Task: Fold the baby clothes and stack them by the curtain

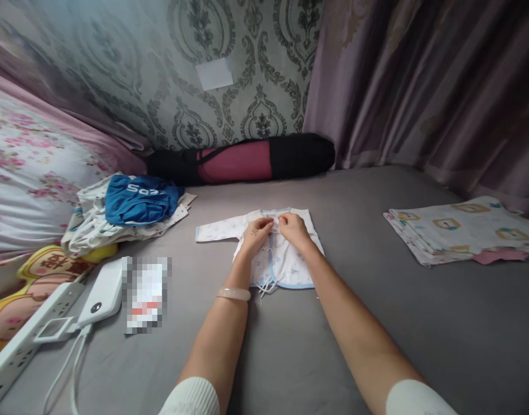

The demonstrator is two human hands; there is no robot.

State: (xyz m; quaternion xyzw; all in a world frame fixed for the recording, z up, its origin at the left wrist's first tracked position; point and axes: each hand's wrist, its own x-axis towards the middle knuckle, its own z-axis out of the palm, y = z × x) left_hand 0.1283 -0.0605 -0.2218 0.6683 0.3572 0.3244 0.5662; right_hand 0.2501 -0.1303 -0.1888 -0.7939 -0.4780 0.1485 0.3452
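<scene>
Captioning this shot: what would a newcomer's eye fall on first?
The left hand and right hand, close together on a small white top with blue trim, centre. Behind, a black and maroon bag lies along the patterned wall; at left, a bright blue cloth tops a pile.

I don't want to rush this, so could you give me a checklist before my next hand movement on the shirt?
1. Shirt laid out on the bed: ok.
2. Left hand and right hand both at its upper front: ok.
3. Sleeve on your left stretched outward: ok.
4. Lower ties knotted: cannot tell; they lie bunched at the hem.
5. Folded stack on your right apart from the shirt: ok.
</scene>
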